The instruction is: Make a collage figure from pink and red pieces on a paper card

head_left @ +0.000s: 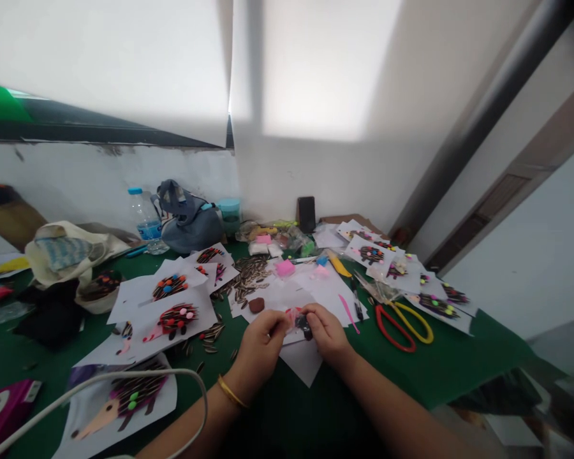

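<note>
My left hand [263,338] and my right hand [329,333] meet above white paper at the front middle of the table. Between them is a small clear plastic bag [300,320] with a black lump in it, pinched by the fingers of both hands. A pink-red bit shows by my left fingertips; I cannot tell whether it is part of the bag. On the paper sheets [332,290] behind lie a brown clay lump [256,305], a pink clay block [285,268] and a pink modelling tool [349,312]. A gold bracelet circles my left wrist.
Sunflower seeds [249,275] are heaped behind my left hand. Hedgehog pictures [175,319] lie left, more hedgehog pictures [370,254] right. Scissors [395,319] with red and yellow handles lie right. A white cable [124,375] crosses the front left. Behind stand a bottle [146,223] and phone [307,214].
</note>
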`<state>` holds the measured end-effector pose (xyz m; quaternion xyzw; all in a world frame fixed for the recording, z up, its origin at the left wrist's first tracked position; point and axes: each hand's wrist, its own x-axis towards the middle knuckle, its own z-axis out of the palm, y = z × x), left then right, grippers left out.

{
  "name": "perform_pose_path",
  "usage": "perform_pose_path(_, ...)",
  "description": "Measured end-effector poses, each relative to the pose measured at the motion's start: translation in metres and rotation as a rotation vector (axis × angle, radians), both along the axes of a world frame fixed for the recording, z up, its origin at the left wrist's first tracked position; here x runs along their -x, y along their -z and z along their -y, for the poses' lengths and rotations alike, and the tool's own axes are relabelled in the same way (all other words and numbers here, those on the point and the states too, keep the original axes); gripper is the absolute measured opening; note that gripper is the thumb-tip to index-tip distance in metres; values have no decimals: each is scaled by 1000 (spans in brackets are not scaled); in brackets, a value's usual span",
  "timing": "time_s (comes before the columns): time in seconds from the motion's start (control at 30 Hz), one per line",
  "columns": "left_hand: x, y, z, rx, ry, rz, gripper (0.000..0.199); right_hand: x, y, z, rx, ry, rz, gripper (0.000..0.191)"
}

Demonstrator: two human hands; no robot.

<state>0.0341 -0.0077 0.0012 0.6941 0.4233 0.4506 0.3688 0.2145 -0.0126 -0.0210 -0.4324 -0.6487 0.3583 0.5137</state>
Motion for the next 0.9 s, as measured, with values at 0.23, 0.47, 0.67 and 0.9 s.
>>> perform_pose_path(0.23, 3, -5, 1, -97, 19, -159, 15, -1, 6, -4, -17, 36, 111, 33)
perform_pose_path(0.47, 0, -1, 8, -259, -34, -385, 22, 6, 7, -1, 46, -19, 113, 21)
perform_pose_path(0.67, 0, -1, 7, -269, -31, -393, 14, 7, 12, 1, 95, -51, 31, 20)
perform_pose_path(0.9, 2, -1, 7, -312, -32, -349, 16, 3, 10, -2, 33, 45, 62, 19)
